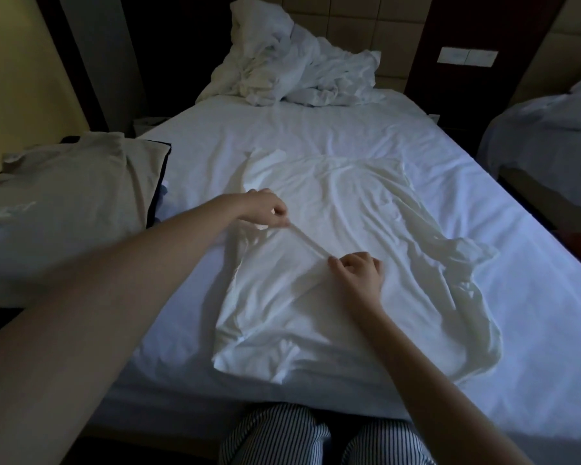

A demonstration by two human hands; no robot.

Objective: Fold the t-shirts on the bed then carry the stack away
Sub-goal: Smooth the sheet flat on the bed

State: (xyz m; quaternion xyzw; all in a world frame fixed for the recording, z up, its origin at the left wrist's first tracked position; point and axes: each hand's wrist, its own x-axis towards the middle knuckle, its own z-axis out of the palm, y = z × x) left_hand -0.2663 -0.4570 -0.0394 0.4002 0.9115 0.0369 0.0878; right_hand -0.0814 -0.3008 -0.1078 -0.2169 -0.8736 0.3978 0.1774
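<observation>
A white t-shirt [356, 209] lies spread and wrinkled across the middle of the bed [316, 129]. My left hand [265, 209] pinches a fold of the shirt at its left side. My right hand [359, 266] pinches the same fold lower down, near the shirt's middle. Between the two hands the cloth is pulled into a taut raised ridge. The shirt's right side bunches up toward the bed's right edge. A beige t-shirt [67, 203] lies flat to the left, off the bed's side.
A crumpled white duvet and pillow [292, 62] are heaped at the head of the bed. A second bed [550, 135] stands at the right. My striped trouser knees [316, 437] press against the bed's near edge. The room is dim.
</observation>
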